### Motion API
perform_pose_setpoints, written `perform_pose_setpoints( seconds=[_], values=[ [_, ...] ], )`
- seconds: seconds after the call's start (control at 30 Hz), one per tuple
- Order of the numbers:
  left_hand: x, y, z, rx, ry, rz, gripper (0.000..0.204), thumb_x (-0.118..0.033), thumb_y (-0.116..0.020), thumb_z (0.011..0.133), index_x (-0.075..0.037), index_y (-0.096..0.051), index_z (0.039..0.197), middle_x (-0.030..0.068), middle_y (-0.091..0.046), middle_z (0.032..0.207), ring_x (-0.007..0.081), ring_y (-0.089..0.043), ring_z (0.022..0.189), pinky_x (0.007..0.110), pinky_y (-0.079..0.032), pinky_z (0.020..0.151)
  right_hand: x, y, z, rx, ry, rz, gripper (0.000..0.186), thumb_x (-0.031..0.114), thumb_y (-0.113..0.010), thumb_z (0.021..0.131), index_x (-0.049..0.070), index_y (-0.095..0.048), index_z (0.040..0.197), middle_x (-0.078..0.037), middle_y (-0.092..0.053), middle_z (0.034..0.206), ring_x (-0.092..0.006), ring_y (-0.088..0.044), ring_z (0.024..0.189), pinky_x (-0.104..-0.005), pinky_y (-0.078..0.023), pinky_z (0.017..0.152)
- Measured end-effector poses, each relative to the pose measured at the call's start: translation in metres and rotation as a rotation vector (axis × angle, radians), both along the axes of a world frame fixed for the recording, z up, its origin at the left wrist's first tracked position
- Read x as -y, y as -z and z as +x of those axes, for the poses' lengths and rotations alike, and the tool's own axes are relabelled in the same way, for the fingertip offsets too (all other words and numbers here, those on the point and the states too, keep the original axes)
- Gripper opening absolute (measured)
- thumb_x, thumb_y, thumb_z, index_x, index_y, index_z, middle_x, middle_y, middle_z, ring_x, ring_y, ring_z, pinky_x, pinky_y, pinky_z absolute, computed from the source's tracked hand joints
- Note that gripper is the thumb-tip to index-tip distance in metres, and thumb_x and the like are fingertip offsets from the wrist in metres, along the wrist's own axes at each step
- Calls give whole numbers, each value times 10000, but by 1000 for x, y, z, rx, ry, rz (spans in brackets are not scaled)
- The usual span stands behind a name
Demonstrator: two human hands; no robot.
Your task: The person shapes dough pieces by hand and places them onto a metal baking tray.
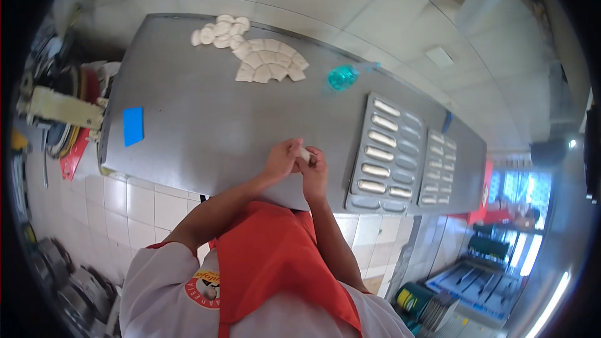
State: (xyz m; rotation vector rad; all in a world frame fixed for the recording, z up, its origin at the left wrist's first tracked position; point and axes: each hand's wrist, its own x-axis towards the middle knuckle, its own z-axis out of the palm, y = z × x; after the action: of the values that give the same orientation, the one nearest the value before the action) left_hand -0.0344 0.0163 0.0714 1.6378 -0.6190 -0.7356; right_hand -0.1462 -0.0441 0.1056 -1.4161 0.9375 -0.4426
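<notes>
A small piece of pale dough (305,154) is pinched between my two hands above the near edge of the grey table (200,112). My left hand (283,159) curls its fingers against the dough from the left. From the other side my right hand (315,174) closes round it, its fingers hiding part of the piece. Farther off on the table lie flat cut dough pieces (268,61) in a fan shape, with a heap of rounded dough pieces (223,31) beside them. To my right, a metal mould tray (361,150) holds several long dough pieces; some of its hollows are bare.
A second tray (441,168) with dough stands beyond the first. A teal spray bottle (342,77) is near the far edge. At the left lies a flat blue rectangle (133,126), next to cream-coloured equipment (66,109). Metal pans (87,294) sit low at the left.
</notes>
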Motion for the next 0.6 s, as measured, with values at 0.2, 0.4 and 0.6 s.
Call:
perform_pose_setpoints(
  seconds=[0.2,0.4,0.6],
  values=[
    [23,-53,-24,75,21,-200,531,-465,-504,1006,-1,-589,761,145,-558,613,193,-526,552,358,-440,539,10,-39,15,457,511,427,340,377,-493,1030,46,-564,1052,-44,-626,896,-168,-597,781,-280,-475,703],
    [14,-21,-4,68,16,-155,379,-353,-576,985,-12,-615,823,137,-615,731,219,-581,659,342,-477,611,5,-56,-6,-137,-143,-501,304,328,-528,1006,25,-552,992,-106,-630,936,-250,-611,849,-403,-470,727],
    [-12,34,7,700,-148,242,388,-200,-589,939,5,-533,1263,214,-575,1237,367,-525,1175,449,-436,998,-9,62,-46,-348,-576,-1208,415,187,-609,894,-35,-565,1242,-222,-591,1288,-360,-521,1260,-491,-365,1077]
  ],
)
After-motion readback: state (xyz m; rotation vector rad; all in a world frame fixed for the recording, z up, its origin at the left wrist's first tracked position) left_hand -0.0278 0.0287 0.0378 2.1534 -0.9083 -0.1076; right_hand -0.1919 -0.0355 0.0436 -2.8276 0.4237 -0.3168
